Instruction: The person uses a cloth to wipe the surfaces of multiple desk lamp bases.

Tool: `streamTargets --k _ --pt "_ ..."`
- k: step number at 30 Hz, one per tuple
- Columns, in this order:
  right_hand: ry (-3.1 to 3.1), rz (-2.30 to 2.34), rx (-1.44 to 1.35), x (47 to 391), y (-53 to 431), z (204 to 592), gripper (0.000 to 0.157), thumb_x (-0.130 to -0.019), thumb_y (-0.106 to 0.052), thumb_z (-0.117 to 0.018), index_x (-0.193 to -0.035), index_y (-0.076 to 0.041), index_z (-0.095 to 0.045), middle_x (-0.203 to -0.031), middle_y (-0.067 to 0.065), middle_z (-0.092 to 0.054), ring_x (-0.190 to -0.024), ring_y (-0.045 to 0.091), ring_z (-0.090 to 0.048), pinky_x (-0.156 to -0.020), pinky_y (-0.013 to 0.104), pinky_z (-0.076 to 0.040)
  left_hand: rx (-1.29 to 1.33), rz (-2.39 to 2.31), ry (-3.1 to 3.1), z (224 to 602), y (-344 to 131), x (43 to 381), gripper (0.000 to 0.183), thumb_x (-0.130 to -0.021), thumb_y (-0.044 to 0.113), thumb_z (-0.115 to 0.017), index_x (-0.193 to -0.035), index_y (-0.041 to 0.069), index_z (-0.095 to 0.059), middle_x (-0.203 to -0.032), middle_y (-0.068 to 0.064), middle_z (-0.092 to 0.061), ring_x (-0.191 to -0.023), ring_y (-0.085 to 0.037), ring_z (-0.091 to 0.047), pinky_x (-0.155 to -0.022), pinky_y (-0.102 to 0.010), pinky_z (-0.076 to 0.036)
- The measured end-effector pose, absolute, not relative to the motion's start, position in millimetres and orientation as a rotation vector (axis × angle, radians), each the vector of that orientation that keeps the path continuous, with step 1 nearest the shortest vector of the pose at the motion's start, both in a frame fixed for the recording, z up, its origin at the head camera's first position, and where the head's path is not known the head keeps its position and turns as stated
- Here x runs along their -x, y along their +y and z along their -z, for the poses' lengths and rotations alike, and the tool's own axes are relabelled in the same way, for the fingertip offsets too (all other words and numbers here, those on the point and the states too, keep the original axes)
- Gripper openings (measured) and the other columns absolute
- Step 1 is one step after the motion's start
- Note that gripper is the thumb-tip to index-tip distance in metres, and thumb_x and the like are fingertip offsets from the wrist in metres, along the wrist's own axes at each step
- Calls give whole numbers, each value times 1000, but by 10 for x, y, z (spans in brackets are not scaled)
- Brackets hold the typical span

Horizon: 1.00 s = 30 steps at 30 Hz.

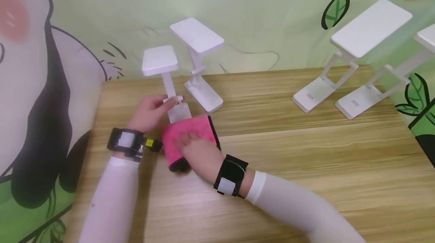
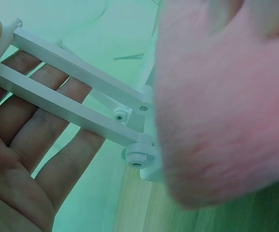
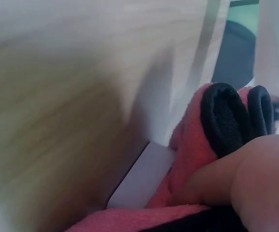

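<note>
A white folding desk lamp (image 1: 159, 60) stands at the left of the table, its head raised. My left hand (image 1: 149, 113) grips its arm near the middle joint; in the left wrist view the fingers (image 2: 48, 116) pass behind the two arm bars (image 2: 67, 99), with the thumb at the joint. A folded pink cloth (image 1: 200, 124) with black edging covers the front of the lamp's base (image 1: 179, 113). On the cloth lies my right hand (image 1: 204, 156), fingertips on top and thumb pressed into it at the side. Part of the base (image 3: 144, 174) shows below the cloth in the right wrist view.
A second white lamp (image 1: 204, 94) stands just behind and to the right. Two more lamps, one nearer (image 1: 314, 94) and one at the right edge (image 1: 360, 101), stand on the wooden table (image 1: 306, 152). A painted wall (image 1: 258, 13) rises behind the table.
</note>
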State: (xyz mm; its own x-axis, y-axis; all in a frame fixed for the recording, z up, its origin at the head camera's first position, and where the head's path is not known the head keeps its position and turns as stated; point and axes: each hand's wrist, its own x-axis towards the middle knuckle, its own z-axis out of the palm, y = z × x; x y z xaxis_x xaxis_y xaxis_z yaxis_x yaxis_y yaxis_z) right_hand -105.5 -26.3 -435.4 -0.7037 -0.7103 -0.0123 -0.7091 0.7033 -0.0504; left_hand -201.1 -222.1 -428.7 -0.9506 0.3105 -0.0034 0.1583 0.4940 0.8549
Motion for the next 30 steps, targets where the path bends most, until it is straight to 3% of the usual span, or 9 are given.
streamTargets --k 2,5,8,11,15,22,27,30 --pt "2842 95 1194 1027 -246 4332 47 -99 -8 -58 -144 -16 -51 -140 8 -55 -129 27 -46 -81 36 -58 -401 -1430 2603 4277 -2227 2010 46 -97 55 -55 -123 20 -70 -82 -8 -64 -66 -25 -42 -59 -36 -37" --pt "2809 141 1211 1059 -238 4337 48 -99 -7 -58 -145 -16 -50 -143 9 -53 -131 28 -44 -88 37 -56 -389 -1397 2629 4266 -2235 2005 46 -96 58 -54 -122 22 -71 -65 -11 -43 -55 -23 -33 -48 -34 -31" --pt "2802 195 1231 1165 -255 4353 50 -98 -5 -58 -146 -15 -49 -143 10 -52 -127 26 -49 -87 35 -56 -391 -1402 2614 4262 -2234 2004 46 -96 58 -54 -123 23 -70 -67 -13 -45 -56 -24 -32 -48 -34 -30" --pt "2843 221 1242 1306 -303 4370 48 -97 -4 -58 -143 -16 -52 -140 8 -54 -119 23 -54 -80 32 -58 -386 -1415 2593 4259 -2232 2001 45 -96 57 -55 -122 23 -71 -78 -13 -61 -63 -26 -39 -53 -35 -34" --pt "2921 199 1241 1448 -387 4389 43 -97 -3 -57 -137 -17 -58 -136 5 -56 -119 20 -52 -72 30 -58 -392 -1432 2580 4258 -2230 2001 44 -94 58 -57 -119 26 -72 -90 -6 -71 -76 -28 -50 -62 -38 -39" --pt "2955 167 1208 1436 -444 4408 42 -97 -2 -56 -136 -15 -57 -135 4 -55 -122 20 -47 -61 26 -57 -420 -1478 2555 4263 -2249 2014 37 -95 55 -58 -118 29 -72 -104 -1 -73 -88 -27 -57 -71 -42 -43" --pt "2940 158 1193 1340 -398 4420 49 -98 -3 -55 -145 -14 -50 -144 6 -50 -129 24 -43 -64 26 -58 -397 -1484 2547 4282 -2249 2021 38 -94 57 -59 -116 29 -73 -103 -1 -73 -93 -25 -59 -74 -43 -45" --pt "2914 131 1179 1270 -357 4408 51 -99 -4 -55 -148 -14 -46 -147 7 -48 -132 26 -41 -66 28 -59 -373 -1454 2554 4286 -2239 2014 40 -94 58 -58 -116 29 -73 -91 -5 -71 -79 -27 -55 -65 -40 -43"
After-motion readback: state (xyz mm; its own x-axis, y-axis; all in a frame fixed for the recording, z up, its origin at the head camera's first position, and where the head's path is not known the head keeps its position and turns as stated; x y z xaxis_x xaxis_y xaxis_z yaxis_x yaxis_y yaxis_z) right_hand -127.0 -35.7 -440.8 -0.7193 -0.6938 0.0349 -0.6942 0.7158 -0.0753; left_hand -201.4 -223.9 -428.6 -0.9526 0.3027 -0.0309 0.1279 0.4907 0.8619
